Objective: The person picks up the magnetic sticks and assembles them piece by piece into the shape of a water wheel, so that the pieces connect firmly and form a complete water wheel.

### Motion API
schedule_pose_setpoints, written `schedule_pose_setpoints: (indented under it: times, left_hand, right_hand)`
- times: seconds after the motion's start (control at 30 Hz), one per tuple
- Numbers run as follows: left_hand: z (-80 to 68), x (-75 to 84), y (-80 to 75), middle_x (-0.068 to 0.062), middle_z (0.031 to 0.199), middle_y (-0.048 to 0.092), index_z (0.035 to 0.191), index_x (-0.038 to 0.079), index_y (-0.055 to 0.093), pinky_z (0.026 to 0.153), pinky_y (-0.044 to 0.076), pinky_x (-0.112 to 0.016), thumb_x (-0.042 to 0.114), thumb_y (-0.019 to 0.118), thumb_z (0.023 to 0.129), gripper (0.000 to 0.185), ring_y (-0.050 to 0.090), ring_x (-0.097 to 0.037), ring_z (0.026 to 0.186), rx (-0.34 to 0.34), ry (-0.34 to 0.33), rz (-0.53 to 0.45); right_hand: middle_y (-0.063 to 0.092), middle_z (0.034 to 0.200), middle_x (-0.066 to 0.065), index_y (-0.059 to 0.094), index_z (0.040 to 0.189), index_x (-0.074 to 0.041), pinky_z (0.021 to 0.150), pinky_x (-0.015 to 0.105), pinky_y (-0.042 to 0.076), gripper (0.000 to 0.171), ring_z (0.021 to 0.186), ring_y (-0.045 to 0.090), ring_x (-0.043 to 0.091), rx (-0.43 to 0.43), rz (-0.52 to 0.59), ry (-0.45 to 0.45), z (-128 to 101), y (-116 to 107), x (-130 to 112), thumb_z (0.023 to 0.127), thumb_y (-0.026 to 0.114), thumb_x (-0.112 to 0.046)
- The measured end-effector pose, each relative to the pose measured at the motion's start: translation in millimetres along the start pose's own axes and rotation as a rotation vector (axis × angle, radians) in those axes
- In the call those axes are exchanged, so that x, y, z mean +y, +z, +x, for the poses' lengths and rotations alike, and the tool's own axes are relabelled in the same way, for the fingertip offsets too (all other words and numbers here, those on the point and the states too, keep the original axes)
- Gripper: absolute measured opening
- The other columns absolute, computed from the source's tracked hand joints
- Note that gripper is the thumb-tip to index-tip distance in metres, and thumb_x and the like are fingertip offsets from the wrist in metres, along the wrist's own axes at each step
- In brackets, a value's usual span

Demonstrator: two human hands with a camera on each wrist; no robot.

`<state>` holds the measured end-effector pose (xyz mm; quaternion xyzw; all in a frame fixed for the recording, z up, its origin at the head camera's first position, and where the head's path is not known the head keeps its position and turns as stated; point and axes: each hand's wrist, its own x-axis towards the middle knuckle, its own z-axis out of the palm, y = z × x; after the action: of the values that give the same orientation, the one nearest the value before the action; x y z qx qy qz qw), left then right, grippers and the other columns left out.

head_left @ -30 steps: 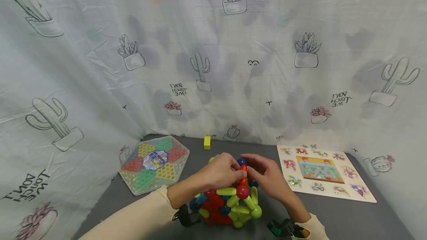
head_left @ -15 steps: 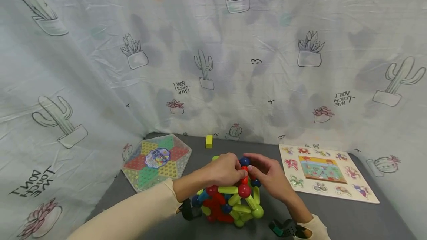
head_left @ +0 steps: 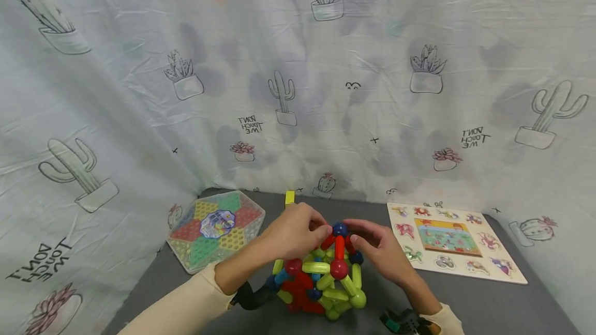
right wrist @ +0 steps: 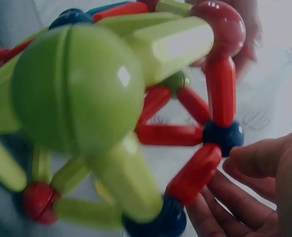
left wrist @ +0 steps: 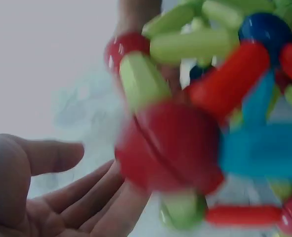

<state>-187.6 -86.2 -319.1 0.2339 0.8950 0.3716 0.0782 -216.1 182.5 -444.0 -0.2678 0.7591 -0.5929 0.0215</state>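
Note:
A ball-and-stick construction toy of red, blue and green balls and coloured rods (head_left: 326,283) stands on the grey table in the head view. At its top a blue ball (head_left: 340,229) joins several red rods (head_left: 339,248). My right hand (head_left: 384,249) holds this top from the right, its thumb at the blue ball and its fingers behind a red rod in the right wrist view. To the left is my left hand (head_left: 293,231), thumb and fingers spread apart in the left wrist view with nothing between them. A large red ball (left wrist: 170,148) hides part of its fingers there.
On the left lies a hexagonal Chinese checkers board (head_left: 216,226). A yellow block (head_left: 289,198) stands at the back behind my left hand. A wooden puzzle board (head_left: 453,242) with sea animals lies to the right. A cactus-print curtain (head_left: 298,92) encloses the table.
My left hand has let go of the upright red rod below the blue ball and moved left and slightly up. The right hand stays by the top of the toy.

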Motion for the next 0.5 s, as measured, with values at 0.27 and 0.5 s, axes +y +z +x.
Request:
schedule_pose_setpoints:
  times: [0.27,0.5]
  left_hand:
    - [-26.2,-74.4,-8.6,-0.005,0.111,0.081,0.119,0.008,0.081,0.085,0.065,-0.041,0.006,0.068,0.106,0.019,0.077,-0.022,0.096,0.377,-0.138,-0.109]
    - [-34.0,-147.5,24.4,-0.020,0.137,0.071,0.140,-0.003,0.068,0.096,0.064,-0.048,-0.001,0.067,0.102,0.038,0.071,-0.034,0.120,0.022,-0.250,-0.465]
  right_hand:
    - [0.069,0.139,0.031,0.062,0.146,0.007,0.098,0.033,0.063,0.037,0.115,0.075,0.008,0.007,0.019,0.092,-31.4,-16.8,31.9,0.110,0.055,0.003]
    - [0.077,0.125,0.022,0.068,0.138,0.007,0.091,0.024,0.062,0.037,0.106,0.073,0.001,-0.098,-0.037,0.163,-48.0,-4.7,62.1,0.104,0.073,-0.007]
